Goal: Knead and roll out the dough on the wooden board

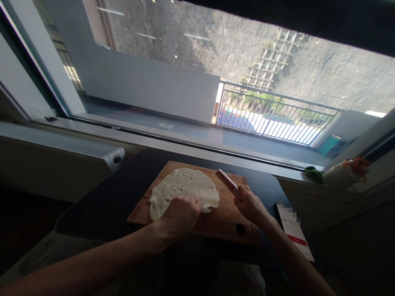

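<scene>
A flat, uneven sheet of pale dough (185, 185) is spread over the left part of a wooden cutting board (212, 224). My left hand (182, 211) is at the near edge of this sheet, its fingers curled in and touching the dough; the fingertips are hidden from me. To the right of the dough, my right hand (248, 203) is wrapped round one end of a straight, brownish tool (227, 182) with small dark marks near the fingers. The tool slants up and to the left above the board; whether it is a blade or a stick I cannot make out.
The board lies on a small dark table (101, 201) with rounded corners. A phone (294, 234) showing a timer rests at the table's right. Beyond the table are a window sill (197, 150), a white radiator (61, 142) and a pale pot (341, 176) on the right.
</scene>
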`<move>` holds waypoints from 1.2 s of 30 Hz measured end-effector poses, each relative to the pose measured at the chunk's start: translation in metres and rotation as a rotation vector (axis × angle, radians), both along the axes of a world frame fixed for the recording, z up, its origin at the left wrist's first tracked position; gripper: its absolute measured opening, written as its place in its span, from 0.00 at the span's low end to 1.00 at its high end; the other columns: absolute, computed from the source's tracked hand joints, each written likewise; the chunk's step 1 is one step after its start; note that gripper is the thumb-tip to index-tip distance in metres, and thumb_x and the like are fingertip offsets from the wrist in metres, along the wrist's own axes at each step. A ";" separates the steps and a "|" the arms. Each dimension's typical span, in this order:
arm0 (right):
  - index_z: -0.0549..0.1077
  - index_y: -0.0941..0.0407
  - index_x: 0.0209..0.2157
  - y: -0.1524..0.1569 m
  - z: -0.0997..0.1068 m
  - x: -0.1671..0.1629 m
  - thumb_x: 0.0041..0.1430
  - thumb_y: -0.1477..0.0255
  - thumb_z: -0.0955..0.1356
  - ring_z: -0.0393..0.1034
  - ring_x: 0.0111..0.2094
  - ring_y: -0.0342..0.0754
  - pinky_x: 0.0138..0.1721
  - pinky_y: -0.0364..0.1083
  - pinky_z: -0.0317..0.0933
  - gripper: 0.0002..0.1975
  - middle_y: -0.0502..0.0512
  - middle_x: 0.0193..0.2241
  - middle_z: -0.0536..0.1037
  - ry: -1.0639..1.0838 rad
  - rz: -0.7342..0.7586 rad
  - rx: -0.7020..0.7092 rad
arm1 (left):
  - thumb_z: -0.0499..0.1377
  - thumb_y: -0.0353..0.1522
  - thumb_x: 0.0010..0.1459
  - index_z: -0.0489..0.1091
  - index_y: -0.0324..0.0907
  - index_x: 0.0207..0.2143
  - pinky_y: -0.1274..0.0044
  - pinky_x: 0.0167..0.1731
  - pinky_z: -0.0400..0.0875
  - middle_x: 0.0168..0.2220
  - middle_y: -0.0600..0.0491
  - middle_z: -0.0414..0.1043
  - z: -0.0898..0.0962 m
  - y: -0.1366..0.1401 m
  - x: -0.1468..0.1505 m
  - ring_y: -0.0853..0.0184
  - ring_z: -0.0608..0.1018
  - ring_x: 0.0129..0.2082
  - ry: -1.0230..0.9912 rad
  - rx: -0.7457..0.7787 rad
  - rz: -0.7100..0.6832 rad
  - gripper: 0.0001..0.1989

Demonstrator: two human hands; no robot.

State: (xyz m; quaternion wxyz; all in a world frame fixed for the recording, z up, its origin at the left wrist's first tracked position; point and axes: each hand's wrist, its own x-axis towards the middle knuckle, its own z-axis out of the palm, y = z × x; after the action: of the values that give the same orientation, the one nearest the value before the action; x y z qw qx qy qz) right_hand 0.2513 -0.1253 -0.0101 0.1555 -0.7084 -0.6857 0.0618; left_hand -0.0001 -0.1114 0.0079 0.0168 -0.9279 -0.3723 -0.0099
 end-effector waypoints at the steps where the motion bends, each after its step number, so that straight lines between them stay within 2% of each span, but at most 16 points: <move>1: 0.66 0.55 0.44 0.005 0.001 0.000 0.58 0.73 0.62 0.64 0.32 0.43 0.30 0.42 0.50 0.11 0.54 0.39 0.69 -0.025 0.003 -0.017 | 0.51 0.30 0.55 0.71 0.40 0.36 0.68 0.32 0.69 0.35 0.45 0.73 0.001 -0.002 0.002 0.57 0.76 0.34 -0.028 -0.050 -0.048 0.10; 3: 0.67 0.55 0.43 0.013 0.003 0.001 0.57 0.73 0.63 0.65 0.35 0.45 0.31 0.42 0.51 0.11 0.54 0.39 0.69 -0.056 0.020 -0.048 | 0.55 0.39 0.55 0.72 0.41 0.35 0.69 0.34 0.69 0.37 0.45 0.73 0.003 0.000 0.002 0.57 0.76 0.35 -0.071 -0.174 -0.107 0.12; 5: 0.69 0.54 0.43 0.014 0.004 0.003 0.59 0.72 0.62 0.65 0.37 0.46 0.34 0.42 0.53 0.10 0.54 0.39 0.70 -0.056 0.084 -0.073 | 0.54 0.45 0.55 0.73 0.42 0.35 0.70 0.36 0.68 0.38 0.46 0.73 0.005 0.012 -0.002 0.58 0.76 0.36 -0.108 -0.232 -0.067 0.17; 7: 0.70 0.53 0.41 0.010 0.003 0.002 0.59 0.72 0.62 0.65 0.40 0.46 0.38 0.43 0.55 0.10 0.54 0.39 0.70 -0.049 0.188 -0.102 | 0.51 0.43 0.58 0.73 0.42 0.37 0.69 0.40 0.67 0.39 0.46 0.72 0.007 0.030 -0.012 0.58 0.75 0.39 -0.132 -0.179 0.036 0.17; 9: 0.71 0.53 0.43 0.005 -0.001 -0.005 0.58 0.70 0.64 0.64 0.44 0.48 0.44 0.45 0.55 0.12 0.55 0.44 0.70 -0.055 0.236 -0.103 | 0.52 0.41 0.58 0.72 0.41 0.38 0.65 0.48 0.62 0.42 0.45 0.72 0.008 0.047 -0.023 0.56 0.73 0.44 -0.104 -0.101 0.105 0.15; 11: 0.68 0.53 0.49 0.007 -0.007 -0.021 0.58 0.64 0.64 0.61 0.51 0.52 0.50 0.49 0.53 0.18 0.58 0.51 0.67 -0.073 0.189 -0.053 | 0.56 0.41 0.55 0.73 0.39 0.38 0.59 0.54 0.54 0.43 0.44 0.71 0.008 0.057 -0.031 0.54 0.72 0.46 -0.049 -0.081 0.123 0.15; 14: 0.64 0.55 0.55 0.028 -0.015 -0.046 0.63 0.55 0.57 0.52 0.59 0.56 0.58 0.54 0.45 0.25 0.60 0.57 0.63 -0.120 0.086 0.077 | 0.59 0.41 0.51 0.74 0.38 0.36 0.54 0.57 0.44 0.41 0.44 0.72 0.009 0.060 -0.034 0.53 0.72 0.45 0.001 -0.100 0.113 0.16; 16: 0.66 0.56 0.53 0.051 -0.015 -0.056 0.65 0.56 0.53 0.50 0.60 0.56 0.59 0.56 0.41 0.25 0.60 0.56 0.64 -0.159 0.023 0.129 | 0.60 0.41 0.51 0.75 0.38 0.34 0.53 0.57 0.40 0.40 0.44 0.73 0.010 0.058 -0.033 0.53 0.73 0.43 0.009 -0.104 0.107 0.16; 19: 0.65 0.59 0.54 0.071 -0.013 -0.058 0.67 0.60 0.52 0.51 0.60 0.56 0.59 0.57 0.44 0.24 0.62 0.57 0.63 -0.185 -0.055 0.109 | 0.60 0.41 0.51 0.75 0.39 0.34 0.53 0.58 0.36 0.40 0.44 0.73 0.010 0.058 -0.032 0.55 0.74 0.42 -0.006 -0.095 0.092 0.15; 24: 0.58 0.59 0.60 0.046 -0.020 -0.062 0.68 0.64 0.51 0.38 0.65 0.51 0.62 0.52 0.37 0.25 0.57 0.62 0.58 -0.223 0.191 0.081 | 0.61 0.41 0.50 0.75 0.42 0.35 0.54 0.57 0.40 0.41 0.45 0.73 0.005 0.060 -0.035 0.53 0.73 0.44 -0.076 -0.097 0.105 0.14; 26: 0.59 0.59 0.60 0.048 -0.019 -0.063 0.68 0.61 0.50 0.37 0.66 0.52 0.63 0.54 0.35 0.26 0.57 0.62 0.58 -0.219 0.186 0.056 | 0.61 0.42 0.49 0.75 0.42 0.36 0.54 0.57 0.40 0.41 0.45 0.73 0.001 0.060 -0.036 0.53 0.73 0.44 -0.084 -0.076 0.108 0.15; 29: 0.62 0.60 0.58 0.071 -0.013 -0.063 0.67 0.59 0.49 0.39 0.65 0.54 0.62 0.58 0.37 0.28 0.60 0.63 0.56 -0.183 0.041 -0.011 | 0.60 0.43 0.50 0.75 0.41 0.37 0.54 0.57 0.36 0.40 0.44 0.73 -0.006 0.060 -0.038 0.53 0.73 0.42 -0.065 -0.027 0.110 0.17; 31: 0.62 0.61 0.58 0.077 -0.011 -0.064 0.67 0.60 0.49 0.40 0.65 0.55 0.61 0.57 0.39 0.28 0.61 0.63 0.54 -0.170 0.003 -0.030 | 0.60 0.44 0.50 0.75 0.42 0.37 0.54 0.58 0.35 0.41 0.45 0.73 -0.009 0.059 -0.040 0.54 0.73 0.43 -0.065 -0.008 0.109 0.18; 36: 0.55 0.60 0.62 0.044 -0.021 -0.074 0.67 0.60 0.52 0.35 0.66 0.52 0.63 0.54 0.36 0.28 0.58 0.63 0.56 -0.220 0.192 0.059 | 0.59 0.44 0.51 0.74 0.43 0.40 0.56 0.58 0.41 0.45 0.44 0.72 -0.005 0.063 -0.038 0.53 0.71 0.47 -0.054 -0.044 0.093 0.18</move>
State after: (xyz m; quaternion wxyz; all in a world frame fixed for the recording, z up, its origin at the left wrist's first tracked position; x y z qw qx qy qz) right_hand 0.1772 -0.0810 -0.0314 0.0935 -0.6373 -0.7646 -0.0217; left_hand -0.0378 -0.0480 0.0024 -0.0134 -0.9091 -0.4156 -0.0261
